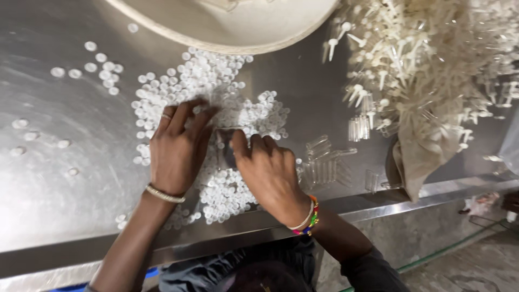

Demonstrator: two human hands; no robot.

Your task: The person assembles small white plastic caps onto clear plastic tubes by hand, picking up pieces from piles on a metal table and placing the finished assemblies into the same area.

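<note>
Right now you are pressing your left hand (175, 154), fingers together, flat on the white caps (216, 97) heaped on the surface (48, 178), while your right hand (267, 173) is pinching something small just beside it.

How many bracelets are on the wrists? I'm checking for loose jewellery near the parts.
2: a metal bangle on the left wrist, a beaded band on the right.

Two hands (178, 148), one pale bowl (227, 24), one sack (427, 146), countless white caps (216, 75) and tubes (324, 167)
</note>
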